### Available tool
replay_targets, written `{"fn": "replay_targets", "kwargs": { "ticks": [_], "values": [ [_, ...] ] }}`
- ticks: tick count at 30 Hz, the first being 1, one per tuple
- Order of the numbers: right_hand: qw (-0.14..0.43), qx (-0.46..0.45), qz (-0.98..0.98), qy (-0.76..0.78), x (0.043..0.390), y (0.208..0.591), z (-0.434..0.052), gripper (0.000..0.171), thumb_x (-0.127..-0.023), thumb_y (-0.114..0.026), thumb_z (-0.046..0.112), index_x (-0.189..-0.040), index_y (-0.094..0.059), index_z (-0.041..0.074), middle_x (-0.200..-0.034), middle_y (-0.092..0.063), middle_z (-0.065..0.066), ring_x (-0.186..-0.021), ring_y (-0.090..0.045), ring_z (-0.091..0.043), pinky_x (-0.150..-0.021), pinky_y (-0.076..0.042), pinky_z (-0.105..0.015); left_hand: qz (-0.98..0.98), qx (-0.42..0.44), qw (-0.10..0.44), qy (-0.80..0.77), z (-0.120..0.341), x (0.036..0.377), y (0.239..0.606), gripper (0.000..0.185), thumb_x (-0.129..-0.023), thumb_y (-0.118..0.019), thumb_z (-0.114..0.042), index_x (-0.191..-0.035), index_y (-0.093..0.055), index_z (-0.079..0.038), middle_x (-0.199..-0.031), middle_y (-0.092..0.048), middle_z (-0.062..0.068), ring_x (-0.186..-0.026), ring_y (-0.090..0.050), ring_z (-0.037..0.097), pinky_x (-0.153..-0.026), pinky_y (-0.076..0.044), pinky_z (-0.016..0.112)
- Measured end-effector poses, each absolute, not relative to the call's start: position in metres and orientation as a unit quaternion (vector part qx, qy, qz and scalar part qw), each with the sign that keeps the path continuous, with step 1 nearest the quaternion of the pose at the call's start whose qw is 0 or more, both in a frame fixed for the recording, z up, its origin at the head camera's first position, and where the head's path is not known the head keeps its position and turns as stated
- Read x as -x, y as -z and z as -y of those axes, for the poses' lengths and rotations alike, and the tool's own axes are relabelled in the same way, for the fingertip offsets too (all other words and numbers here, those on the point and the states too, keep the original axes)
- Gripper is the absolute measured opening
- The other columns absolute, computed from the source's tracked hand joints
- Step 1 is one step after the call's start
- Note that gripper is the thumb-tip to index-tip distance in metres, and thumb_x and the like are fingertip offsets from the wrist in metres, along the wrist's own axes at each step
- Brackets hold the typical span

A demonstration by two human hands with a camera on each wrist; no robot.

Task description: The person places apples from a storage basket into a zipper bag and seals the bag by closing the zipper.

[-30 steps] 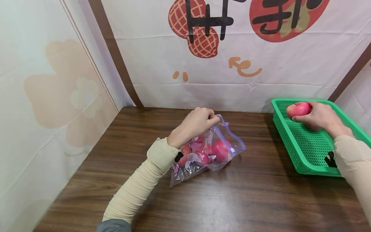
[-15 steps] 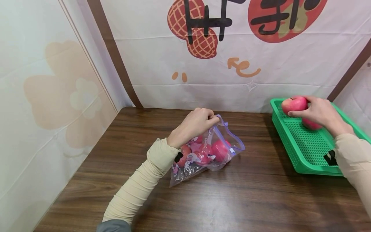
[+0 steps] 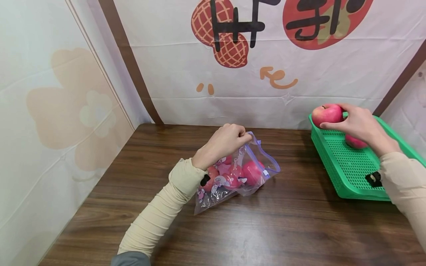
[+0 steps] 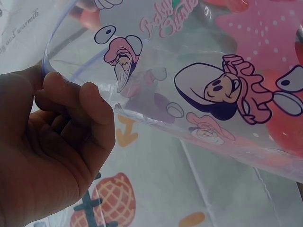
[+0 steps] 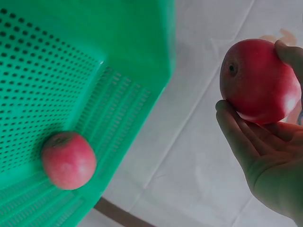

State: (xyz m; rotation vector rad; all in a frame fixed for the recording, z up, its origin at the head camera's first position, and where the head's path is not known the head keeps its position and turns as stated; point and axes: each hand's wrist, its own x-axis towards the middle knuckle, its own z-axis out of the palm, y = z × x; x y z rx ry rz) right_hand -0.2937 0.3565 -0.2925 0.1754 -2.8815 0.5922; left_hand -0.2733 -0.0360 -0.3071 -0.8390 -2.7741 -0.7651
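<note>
Both hands are occupied: my left hand point(image 3: 222, 142) pinches the printed zip bag point(image 3: 239, 173) rim above the tabletop point(image 3: 266, 229); my right hand point(image 3: 357, 123) grips an apple point(image 3: 327, 113) over the green basket point(image 3: 349, 173) edge. Risk: loose grip drops the apple; a slack rim collapses the bag mouth.

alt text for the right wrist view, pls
The right hand holds a red apple in its fingers, lifted clear of a green perforated basket. A second red apple lies inside the basket near its wall, with a pale backdrop behind.
</note>
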Motion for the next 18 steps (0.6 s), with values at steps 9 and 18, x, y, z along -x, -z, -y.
{"fn": "replay_targets", "kwargs": {
  "ticks": [9,18],
  "values": [
    [0.103,-0.085,0.967,-0.218,0.286,0.282,-0.329,0.084,-0.077,-0.076,0.057,-0.144,-0.049,0.015,-0.116,-0.063,-0.017,-0.095,-0.058,-0.032,-0.062,-0.046,-0.031,0.92,0.285,0.073,0.259,0.036,0.274,0.308,0.036,-0.091,-0.052,-0.025,-0.059,-0.039,-0.016,-0.056,-0.031,-0.006,-0.053,-0.027,0.007,-0.053,-0.027,0.024],
    [0.102,-0.112,0.959,-0.241,0.279,0.281,-0.312,0.077,-0.077,-0.078,0.053,-0.14,-0.053,0.016,-0.116,-0.064,-0.013,-0.089,-0.062,-0.028,-0.061,-0.049,-0.023,0.921,0.281,0.068,0.26,0.035,0.273,0.308,0.036,-0.091,-0.052,-0.026,-0.059,-0.039,-0.016,-0.056,-0.03,-0.006,-0.054,-0.026,0.007,-0.053,-0.026,0.024]
  ]
}}
